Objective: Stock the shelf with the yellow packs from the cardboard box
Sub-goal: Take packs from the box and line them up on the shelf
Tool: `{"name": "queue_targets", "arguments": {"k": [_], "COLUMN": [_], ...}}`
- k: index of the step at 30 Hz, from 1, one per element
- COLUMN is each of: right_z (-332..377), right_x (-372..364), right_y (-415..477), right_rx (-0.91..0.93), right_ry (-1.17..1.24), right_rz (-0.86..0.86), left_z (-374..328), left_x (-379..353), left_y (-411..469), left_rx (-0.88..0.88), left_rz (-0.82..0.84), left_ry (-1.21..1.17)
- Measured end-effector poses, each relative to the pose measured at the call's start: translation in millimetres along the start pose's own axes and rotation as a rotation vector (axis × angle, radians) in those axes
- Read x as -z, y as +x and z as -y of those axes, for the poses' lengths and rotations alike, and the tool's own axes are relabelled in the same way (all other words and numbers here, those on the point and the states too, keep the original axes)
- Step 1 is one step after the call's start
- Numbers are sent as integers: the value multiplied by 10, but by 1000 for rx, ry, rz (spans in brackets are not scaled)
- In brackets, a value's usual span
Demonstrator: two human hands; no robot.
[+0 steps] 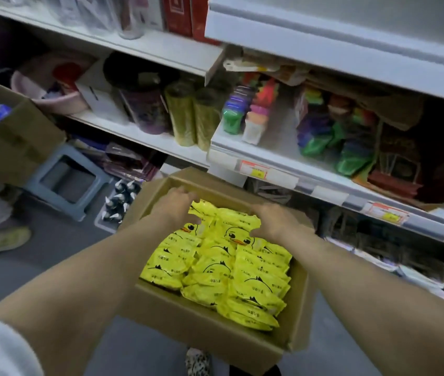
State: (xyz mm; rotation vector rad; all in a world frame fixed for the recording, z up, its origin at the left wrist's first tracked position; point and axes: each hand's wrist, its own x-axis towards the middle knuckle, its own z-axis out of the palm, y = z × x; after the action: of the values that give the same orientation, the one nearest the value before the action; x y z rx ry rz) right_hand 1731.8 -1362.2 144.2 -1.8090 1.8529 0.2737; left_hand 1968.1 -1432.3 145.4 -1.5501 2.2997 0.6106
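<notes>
Below the white shelf point(277, 142), the open cardboard box point(210, 329) sits full of yellow packs point(215, 270) printed with ducks. At its far end the left hand point(178, 206) curls fingers and thumb round the rearmost packs' edge. The right hand point(276, 222) rests on the packs opposite, fingers hidden, so its grip cannot be told.

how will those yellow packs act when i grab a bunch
Probably soft and floppy: the yellow packs look like thin crinkled film with jagged sealed edges. Likely light: small, puffy pouches. Glossy wrappers, loosely piled in the cardboard box, may slide apart.
</notes>
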Motion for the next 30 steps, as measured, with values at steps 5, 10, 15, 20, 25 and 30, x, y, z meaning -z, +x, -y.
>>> {"name": "queue_targets", "arguments": {"k": [5, 10, 15, 20, 25, 30], "right_z": [-83, -131, -134, -99, -96, -113], "right_x": [-377, -637, -760, -895, -943, -844], "right_y": [307, 463, 561, 593, 600, 491], "right_rx": [-4, -18, -15, -17, -12, -47], "right_ry": [14, -4, -37, -114, -162, -113], "right_rz": [86, 63, 44, 71, 51, 78], "left_z": [225, 299, 301, 305, 344, 362], "left_x": [-402, -617, -752, -881, -953, -908], "left_y": [242, 493, 651, 688, 643, 539], "left_rx": [79, 74, 130, 198, 204, 220], "left_rz": [77, 65, 71, 65, 47, 34], "left_ry": [31, 80, 16, 68, 302, 321]}}
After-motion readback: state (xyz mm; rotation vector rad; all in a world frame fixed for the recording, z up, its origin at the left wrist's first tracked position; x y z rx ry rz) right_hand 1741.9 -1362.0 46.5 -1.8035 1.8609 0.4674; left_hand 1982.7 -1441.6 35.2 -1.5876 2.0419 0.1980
